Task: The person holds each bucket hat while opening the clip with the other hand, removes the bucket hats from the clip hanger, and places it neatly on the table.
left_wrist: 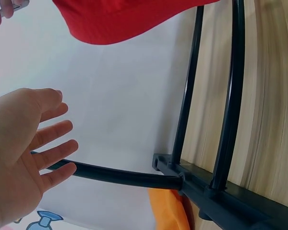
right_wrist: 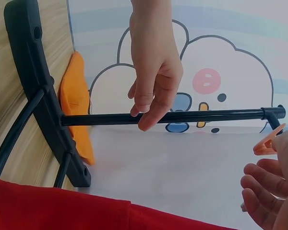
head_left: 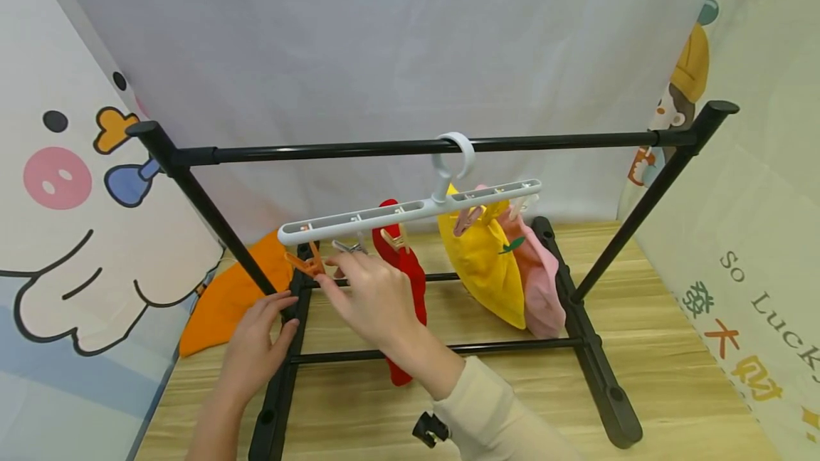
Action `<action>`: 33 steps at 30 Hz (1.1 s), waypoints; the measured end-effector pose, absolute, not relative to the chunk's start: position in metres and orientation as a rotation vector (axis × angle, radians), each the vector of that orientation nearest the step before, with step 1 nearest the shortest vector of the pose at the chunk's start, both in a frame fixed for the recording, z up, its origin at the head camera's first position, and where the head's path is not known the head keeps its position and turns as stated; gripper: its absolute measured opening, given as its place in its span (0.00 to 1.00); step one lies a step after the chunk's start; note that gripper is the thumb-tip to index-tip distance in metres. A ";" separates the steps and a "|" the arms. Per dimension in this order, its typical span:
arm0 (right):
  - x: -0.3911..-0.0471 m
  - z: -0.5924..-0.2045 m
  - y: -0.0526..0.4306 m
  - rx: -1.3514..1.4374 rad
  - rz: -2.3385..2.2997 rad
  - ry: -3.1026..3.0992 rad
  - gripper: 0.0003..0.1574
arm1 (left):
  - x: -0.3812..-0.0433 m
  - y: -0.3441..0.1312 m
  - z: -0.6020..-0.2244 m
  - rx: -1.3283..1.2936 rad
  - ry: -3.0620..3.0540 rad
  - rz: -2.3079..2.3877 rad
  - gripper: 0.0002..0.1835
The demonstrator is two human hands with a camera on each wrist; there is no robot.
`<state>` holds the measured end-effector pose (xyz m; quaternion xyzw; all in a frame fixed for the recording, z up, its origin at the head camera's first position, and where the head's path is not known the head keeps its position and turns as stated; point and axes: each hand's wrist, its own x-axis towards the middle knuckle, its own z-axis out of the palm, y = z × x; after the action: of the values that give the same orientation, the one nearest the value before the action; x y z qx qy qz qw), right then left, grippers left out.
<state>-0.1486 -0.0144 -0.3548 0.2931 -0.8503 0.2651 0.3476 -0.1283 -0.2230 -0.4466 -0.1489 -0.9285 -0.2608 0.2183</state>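
Observation:
My right hand (head_left: 374,294) pinches an orange clothespin (head_left: 309,262) that hangs at the left end of a white hanger (head_left: 359,220). In the right wrist view that orange clothespin (right_wrist: 267,144) shows at the thumb. A grey clothespin (head_left: 349,246) hangs just behind the right hand's fingers. My left hand (head_left: 256,343) is beside the rack's left post, its fingers loosely extended and holding nothing; the left wrist view shows its spread fingers and palm. A red cloth item (head_left: 410,283) hangs from a beige clothespin (head_left: 396,239), partly hidden by my right arm.
The hanger hooks over the top bar (head_left: 320,152) of a black rack. A yellow cloth item (head_left: 490,262) and a pink one (head_left: 544,290) hang at its right. An orange cloth item (head_left: 221,311) lies behind the left post on the wooden surface (head_left: 679,375). Light curtains surround the rack.

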 end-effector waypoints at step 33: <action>-0.144 -0.340 0.012 0.866 0.671 -2.109 0.13 | -0.121 -0.192 -0.430 -0.545 -2.397 -0.784 0.18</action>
<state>-0.1442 0.0120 -0.3395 0.3381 -0.8234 0.2619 0.3730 -0.1209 -0.1916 -0.4298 -0.2029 -0.8927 -0.2920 0.2769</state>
